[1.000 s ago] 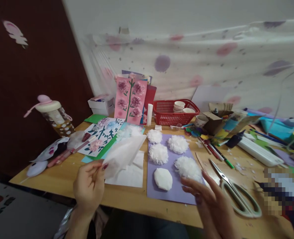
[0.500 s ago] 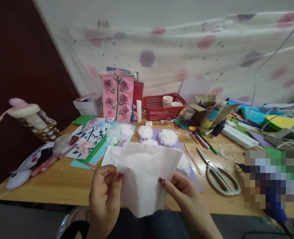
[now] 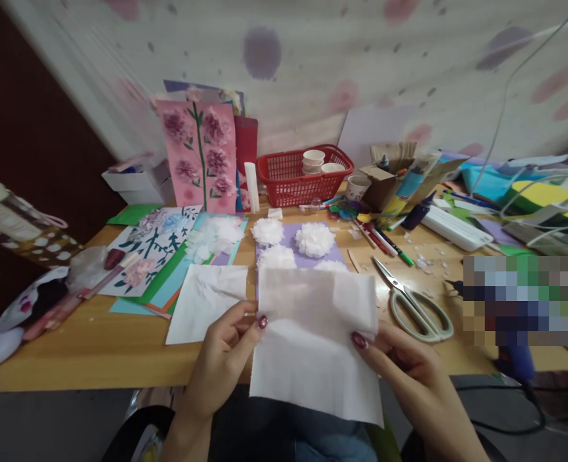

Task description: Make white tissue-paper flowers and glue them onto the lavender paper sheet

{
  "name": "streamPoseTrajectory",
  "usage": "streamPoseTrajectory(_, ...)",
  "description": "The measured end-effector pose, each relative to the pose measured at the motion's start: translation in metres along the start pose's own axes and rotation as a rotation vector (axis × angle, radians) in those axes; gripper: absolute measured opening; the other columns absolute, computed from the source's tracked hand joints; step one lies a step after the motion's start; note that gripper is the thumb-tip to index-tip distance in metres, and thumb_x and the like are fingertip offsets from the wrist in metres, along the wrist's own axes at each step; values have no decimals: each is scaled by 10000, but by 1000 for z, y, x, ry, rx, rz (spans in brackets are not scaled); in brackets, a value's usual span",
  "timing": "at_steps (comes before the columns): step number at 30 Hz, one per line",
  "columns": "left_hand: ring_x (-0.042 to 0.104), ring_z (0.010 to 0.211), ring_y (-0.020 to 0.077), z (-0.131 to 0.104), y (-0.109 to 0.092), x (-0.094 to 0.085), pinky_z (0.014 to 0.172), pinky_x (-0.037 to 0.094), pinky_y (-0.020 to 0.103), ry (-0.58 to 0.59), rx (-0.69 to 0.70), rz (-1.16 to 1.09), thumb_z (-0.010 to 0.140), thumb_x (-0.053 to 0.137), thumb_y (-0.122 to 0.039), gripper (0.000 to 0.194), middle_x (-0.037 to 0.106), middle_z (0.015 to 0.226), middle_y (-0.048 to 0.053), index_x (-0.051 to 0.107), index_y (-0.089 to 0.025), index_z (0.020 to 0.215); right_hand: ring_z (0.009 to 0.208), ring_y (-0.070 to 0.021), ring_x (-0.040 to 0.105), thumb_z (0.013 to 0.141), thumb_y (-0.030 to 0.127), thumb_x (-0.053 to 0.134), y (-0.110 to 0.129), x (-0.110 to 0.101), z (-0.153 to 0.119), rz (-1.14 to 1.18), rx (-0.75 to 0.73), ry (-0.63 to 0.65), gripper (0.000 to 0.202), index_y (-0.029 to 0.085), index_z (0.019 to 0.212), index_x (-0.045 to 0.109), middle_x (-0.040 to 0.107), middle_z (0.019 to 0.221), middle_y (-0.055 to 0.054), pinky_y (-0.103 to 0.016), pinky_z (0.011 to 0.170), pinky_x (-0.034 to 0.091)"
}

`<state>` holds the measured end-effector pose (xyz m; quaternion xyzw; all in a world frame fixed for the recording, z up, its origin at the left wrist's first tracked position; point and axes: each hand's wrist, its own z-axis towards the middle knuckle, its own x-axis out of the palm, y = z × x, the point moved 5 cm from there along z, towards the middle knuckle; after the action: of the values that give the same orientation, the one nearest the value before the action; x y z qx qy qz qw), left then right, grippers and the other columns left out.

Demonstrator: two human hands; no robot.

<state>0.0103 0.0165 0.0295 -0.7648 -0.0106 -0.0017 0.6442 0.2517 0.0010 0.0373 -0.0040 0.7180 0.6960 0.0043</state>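
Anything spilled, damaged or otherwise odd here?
Small translucent bits lie scattered on the table beyond the scissors, looking like stray scraps. The white sheet lying by the left hand is creased. The held sheet looks whole. Pixelation hides part of the right side.

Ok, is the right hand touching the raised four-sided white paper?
Touching: in the head view, the right hand holds the raised white paper near its right edge, thumb in front.

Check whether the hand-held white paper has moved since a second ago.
Yes, right and nearer the camera: the white paper was left of the purple sheet; now it hides that sheet's near part.
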Motion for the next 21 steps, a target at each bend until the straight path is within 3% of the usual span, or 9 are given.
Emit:
streamPoseTrajectory(3, 515, 521, 98, 3, 0, 5, 508, 394, 184, -27, -50, -192, 759, 747, -320, 141, 622, 618, -26, 684, -195, 778, 603, -139, 614, 831, 379, 714, -9, -10, -1, -32, -21, 15, 187, 237, 726, 772, 702, 693, -21, -175, 540, 501)
streamPoseTrajectory(6, 538, 507, 89, 6, 1, 12, 484, 385, 162, -62, -161, -427, 749, 754, -291, 197, 639, 620, -36, 697, -192, 910, 617, -126, 628, 862, 385, 689, -22, -11, -1, 27, 43, 53, 180, 254, 769, 771, 708, 721, -17, -155, 555, 499)
streamPoseTrajectory(9, 695, 736, 168, 6, 2, 24, 644, 533, 234, -102, -256, -737, 812, 691, -284, 288, 768, 878, 49, 700, -168, 1076, 581, -104, 622, 874, 423, 692, -30, -10, 1, 119, 72, 10, 190, 267, 780, 745, 675, 667, 10, -135, 549, 491)
streamPoseTrajectory(12, 692, 1082, 231, 3, 3, 42, 856, 561, 310, -114, -295, -1018, 934, 544, -331, 302, 756, 1167, 102, 716, -161, 1116, 585, -107, 629, 882, 449, 685, -32, -4, 2, 159, 84, 6, 200, 273, 800, 731, 667, 669, 17, -144, 559, 499)
streamPoseTrajectory(17, 570, 1304, 249, -2, 7, 64, 1088, 455, 383, -63, -285, -1128, 960, 523, -351, 350, 737, 1244, 70, 693, -204, 1229, 593, -108, 589, 858, 478, 698, -24, 9, -4, 180, 95, -29, 242, 252, 774, 709, 642, 663, 13, -149, 554, 467)
streamPoseTrajectory(21, 512, 1362, 299, -4, 10, 64, 1154, 382, 471, -28, -268, -1117, 908, 645, -304, 394, 708, 1300, 88, 661, -198, 1287, 556, -102, 481, 823, 476, 714, -21, 14, -15, 205, 184, -114, 271, 234, 714, 658, 570, 599, 23, -146, 464, 345)
